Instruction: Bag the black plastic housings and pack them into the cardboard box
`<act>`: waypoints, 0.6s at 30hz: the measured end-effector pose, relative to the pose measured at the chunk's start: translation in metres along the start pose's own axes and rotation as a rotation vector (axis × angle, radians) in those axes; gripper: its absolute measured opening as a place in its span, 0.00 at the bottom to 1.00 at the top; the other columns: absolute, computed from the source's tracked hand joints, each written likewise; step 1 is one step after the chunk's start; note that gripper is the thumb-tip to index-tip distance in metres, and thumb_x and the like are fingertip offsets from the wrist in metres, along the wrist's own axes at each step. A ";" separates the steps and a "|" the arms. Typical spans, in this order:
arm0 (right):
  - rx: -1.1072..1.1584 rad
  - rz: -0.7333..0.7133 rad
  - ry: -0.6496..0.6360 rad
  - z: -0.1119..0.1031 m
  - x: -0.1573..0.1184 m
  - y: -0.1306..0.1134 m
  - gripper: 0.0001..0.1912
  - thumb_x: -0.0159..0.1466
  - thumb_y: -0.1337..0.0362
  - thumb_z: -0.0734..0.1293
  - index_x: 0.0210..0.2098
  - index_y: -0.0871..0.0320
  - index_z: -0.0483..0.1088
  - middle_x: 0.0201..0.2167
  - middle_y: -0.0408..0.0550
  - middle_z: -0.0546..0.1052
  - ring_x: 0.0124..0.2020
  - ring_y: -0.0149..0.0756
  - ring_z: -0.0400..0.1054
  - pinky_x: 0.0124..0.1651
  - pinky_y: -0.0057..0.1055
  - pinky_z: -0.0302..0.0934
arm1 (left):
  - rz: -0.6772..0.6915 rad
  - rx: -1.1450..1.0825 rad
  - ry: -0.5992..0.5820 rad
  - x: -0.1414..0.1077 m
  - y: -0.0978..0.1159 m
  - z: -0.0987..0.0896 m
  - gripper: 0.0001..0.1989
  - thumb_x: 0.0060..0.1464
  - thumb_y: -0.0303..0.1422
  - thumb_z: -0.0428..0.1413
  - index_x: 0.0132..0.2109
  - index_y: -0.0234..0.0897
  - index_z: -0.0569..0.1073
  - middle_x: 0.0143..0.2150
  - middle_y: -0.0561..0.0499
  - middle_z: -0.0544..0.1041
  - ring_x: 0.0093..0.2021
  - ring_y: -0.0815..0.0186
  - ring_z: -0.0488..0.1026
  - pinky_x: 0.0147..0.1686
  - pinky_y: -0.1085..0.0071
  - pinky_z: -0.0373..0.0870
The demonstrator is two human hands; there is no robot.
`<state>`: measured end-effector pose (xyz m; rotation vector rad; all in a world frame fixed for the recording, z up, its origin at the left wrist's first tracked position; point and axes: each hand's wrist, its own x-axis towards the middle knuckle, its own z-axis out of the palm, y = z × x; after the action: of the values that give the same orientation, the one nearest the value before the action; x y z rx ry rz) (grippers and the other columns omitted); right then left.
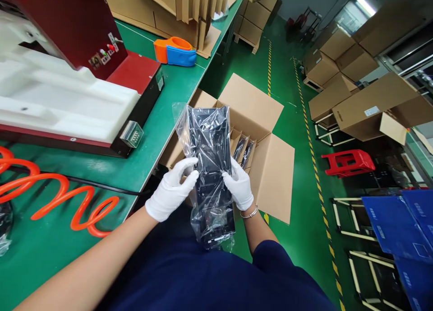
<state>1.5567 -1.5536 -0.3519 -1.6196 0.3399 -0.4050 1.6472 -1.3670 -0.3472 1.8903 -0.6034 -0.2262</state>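
Observation:
A long black plastic part in a clear plastic bag is held in front of my body, above an open cardboard box. My right hand, in a white glove, grips its right edge, with the thumb on the front and the other fingers mostly hidden behind. On the opposite edge is my white-gloved left hand, its thumb and forefinger curled with their tips at the bag. The open cardboard box has card dividers, and several dark bagged pieces stand in its slots.
On the green workbench at left are a red and white machine, an orange coiled hose and an orange-blue tape dispenser. A red stool, blue boxes and stacked cartons stand to the right.

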 end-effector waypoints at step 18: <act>0.059 0.184 -0.259 -0.010 0.009 -0.021 0.51 0.60 0.36 0.70 0.72 0.61 0.57 0.69 0.54 0.65 0.71 0.46 0.57 0.73 0.41 0.52 | -0.083 -0.545 -0.124 0.010 0.004 0.006 0.42 0.57 0.47 0.61 0.72 0.38 0.58 0.75 0.39 0.57 0.73 0.48 0.57 0.71 0.52 0.59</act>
<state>1.5596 -1.5647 -0.3296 -1.5462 0.2743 -0.0628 1.6516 -1.3783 -0.3446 1.3807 -0.4850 -0.5105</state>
